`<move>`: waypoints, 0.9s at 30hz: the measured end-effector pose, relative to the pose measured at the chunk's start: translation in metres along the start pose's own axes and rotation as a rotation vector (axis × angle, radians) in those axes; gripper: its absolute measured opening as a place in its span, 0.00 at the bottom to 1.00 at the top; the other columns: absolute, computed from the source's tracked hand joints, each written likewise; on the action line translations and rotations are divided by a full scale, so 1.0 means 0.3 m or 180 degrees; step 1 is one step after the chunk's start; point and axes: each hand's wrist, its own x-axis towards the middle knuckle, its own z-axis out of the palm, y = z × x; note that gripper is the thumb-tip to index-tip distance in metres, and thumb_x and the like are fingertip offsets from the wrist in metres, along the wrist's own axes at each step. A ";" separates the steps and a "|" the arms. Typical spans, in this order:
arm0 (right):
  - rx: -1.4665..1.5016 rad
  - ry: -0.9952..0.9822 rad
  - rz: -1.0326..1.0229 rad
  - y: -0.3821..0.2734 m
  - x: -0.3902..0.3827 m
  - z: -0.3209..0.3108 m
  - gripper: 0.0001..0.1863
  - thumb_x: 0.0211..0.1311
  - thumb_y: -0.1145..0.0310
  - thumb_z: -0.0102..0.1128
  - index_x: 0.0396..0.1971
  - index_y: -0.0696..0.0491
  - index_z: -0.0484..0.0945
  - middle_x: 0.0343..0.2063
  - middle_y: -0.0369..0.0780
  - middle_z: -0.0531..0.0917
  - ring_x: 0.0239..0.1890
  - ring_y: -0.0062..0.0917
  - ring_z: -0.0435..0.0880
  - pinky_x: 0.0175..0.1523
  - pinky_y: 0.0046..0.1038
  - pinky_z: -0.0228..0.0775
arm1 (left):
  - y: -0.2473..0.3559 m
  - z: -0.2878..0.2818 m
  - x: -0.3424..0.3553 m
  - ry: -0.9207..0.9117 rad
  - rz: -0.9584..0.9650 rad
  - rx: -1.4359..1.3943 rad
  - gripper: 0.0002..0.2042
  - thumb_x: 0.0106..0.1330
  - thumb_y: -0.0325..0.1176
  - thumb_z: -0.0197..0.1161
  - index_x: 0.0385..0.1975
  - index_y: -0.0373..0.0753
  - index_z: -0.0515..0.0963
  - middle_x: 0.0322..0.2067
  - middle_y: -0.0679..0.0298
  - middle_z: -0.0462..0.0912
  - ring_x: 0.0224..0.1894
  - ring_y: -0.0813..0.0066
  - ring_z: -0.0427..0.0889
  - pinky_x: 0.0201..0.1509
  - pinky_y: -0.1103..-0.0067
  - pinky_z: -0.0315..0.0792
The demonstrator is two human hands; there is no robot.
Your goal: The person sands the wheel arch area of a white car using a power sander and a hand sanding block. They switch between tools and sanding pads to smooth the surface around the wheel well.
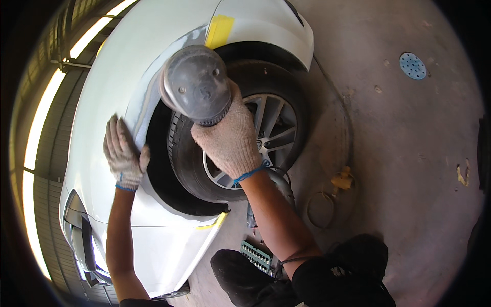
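My right hand (232,138), in a knitted work glove, is wrapped round a power sander (197,82) with a dusty, dark rounded housing. The sander is up against the white car's wheel arch edge, where a grey sanded band (148,102) follows the curve; its pad is mostly hidden. My left hand (121,148), gloved too, lies flat on the white body panel (105,77) beside the arch, fingers stretched out. Below the sander is the wheel (263,117) with its black tyre and silver spokes. Yellow masking tape (220,31) sticks to the panel beyond the sander.
A blue perforated sanding disc (412,66) lies on the concrete floor at the far right. A cable (349,123) runs down to a yellow connector (341,180). By my knee stands a green tray (255,257) of small parts. The car's side mirror (86,240) sticks out at lower left.
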 end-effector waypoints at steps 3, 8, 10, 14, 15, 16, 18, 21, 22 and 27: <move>-0.0198 0.0143 0.0122 -0.024 0.003 -0.024 0.41 0.46 0.76 0.67 0.63 0.59 0.58 0.48 0.52 0.80 0.52 0.39 0.81 0.60 0.34 0.71 | 0.044 0.023 0.115 -0.0120 0.0205 -0.0068 0.40 0.63 0.48 0.56 0.70 0.32 0.51 0.69 0.48 0.57 0.71 0.50 0.57 0.71 0.61 0.54; -0.0802 0.0379 0.0215 -0.032 -0.041 -0.034 0.41 0.45 0.78 0.66 0.63 0.58 0.59 0.46 0.51 0.81 0.50 0.39 0.83 0.59 0.35 0.73 | 0.118 0.057 0.304 -0.0661 0.0355 0.0149 0.42 0.60 0.48 0.58 0.72 0.37 0.50 0.72 0.54 0.52 0.73 0.59 0.53 0.74 0.64 0.53; -0.0572 0.0568 -0.0189 -0.017 -0.037 -0.076 0.45 0.46 0.80 0.59 0.67 0.56 0.50 0.38 0.53 0.84 0.42 0.45 0.86 0.51 0.42 0.77 | 0.187 0.058 0.394 -0.1227 0.0468 0.0349 0.43 0.60 0.49 0.59 0.72 0.36 0.48 0.73 0.54 0.50 0.74 0.59 0.50 0.75 0.65 0.50; -0.0043 0.1080 -0.0895 -0.018 0.036 -0.148 0.38 0.44 0.81 0.58 0.62 0.60 0.62 0.47 0.49 0.82 0.49 0.35 0.84 0.59 0.33 0.72 | 0.243 0.106 0.540 -0.0843 0.0865 0.0309 0.42 0.60 0.49 0.59 0.71 0.33 0.51 0.73 0.55 0.50 0.74 0.62 0.51 0.76 0.68 0.49; -0.0363 0.1053 -0.0652 -0.036 0.027 -0.172 0.37 0.43 0.81 0.58 0.61 0.62 0.64 0.49 0.49 0.81 0.52 0.35 0.82 0.61 0.32 0.70 | 0.231 0.102 0.500 -0.0874 0.0835 0.0345 0.43 0.59 0.49 0.60 0.71 0.33 0.51 0.72 0.55 0.51 0.74 0.62 0.51 0.75 0.68 0.50; -0.0452 0.1112 -0.0656 -0.022 0.032 -0.187 0.37 0.43 0.82 0.58 0.60 0.62 0.65 0.50 0.49 0.80 0.53 0.35 0.81 0.61 0.31 0.69 | 0.235 0.112 0.482 -0.0849 0.0830 0.0355 0.44 0.58 0.49 0.61 0.71 0.34 0.52 0.72 0.56 0.51 0.74 0.62 0.52 0.75 0.69 0.51; -0.0597 0.1240 -0.0661 0.000 0.045 -0.205 0.36 0.41 0.82 0.58 0.59 0.62 0.67 0.51 0.48 0.79 0.55 0.34 0.80 0.63 0.30 0.68 | 0.225 0.115 0.437 -0.0772 0.0766 0.0293 0.45 0.56 0.49 0.63 0.70 0.34 0.52 0.72 0.56 0.53 0.73 0.62 0.52 0.75 0.69 0.52; -0.0005 0.1292 -0.0184 0.025 0.062 -0.244 0.36 0.39 0.83 0.60 0.58 0.62 0.68 0.51 0.46 0.80 0.56 0.31 0.79 0.63 0.28 0.66 | 0.183 0.057 0.283 -0.0726 0.0566 0.0079 0.46 0.51 0.45 0.68 0.69 0.35 0.55 0.70 0.57 0.56 0.72 0.61 0.55 0.73 0.68 0.56; 0.0069 0.1294 -0.0162 0.024 0.067 -0.245 0.36 0.39 0.82 0.60 0.58 0.62 0.68 0.51 0.46 0.80 0.56 0.31 0.79 0.63 0.28 0.66 | 0.169 0.028 0.232 -0.0736 0.0472 -0.0027 0.45 0.51 0.43 0.68 0.69 0.34 0.55 0.70 0.56 0.57 0.72 0.61 0.56 0.73 0.68 0.56; 0.0087 0.1128 -0.0182 0.035 0.068 -0.227 0.35 0.40 0.82 0.63 0.56 0.62 0.69 0.51 0.46 0.79 0.55 0.30 0.78 0.62 0.29 0.67 | 0.155 -0.051 -0.012 -0.0639 0.0056 -0.0315 0.43 0.48 0.36 0.70 0.67 0.33 0.58 0.67 0.52 0.61 0.69 0.55 0.61 0.71 0.65 0.60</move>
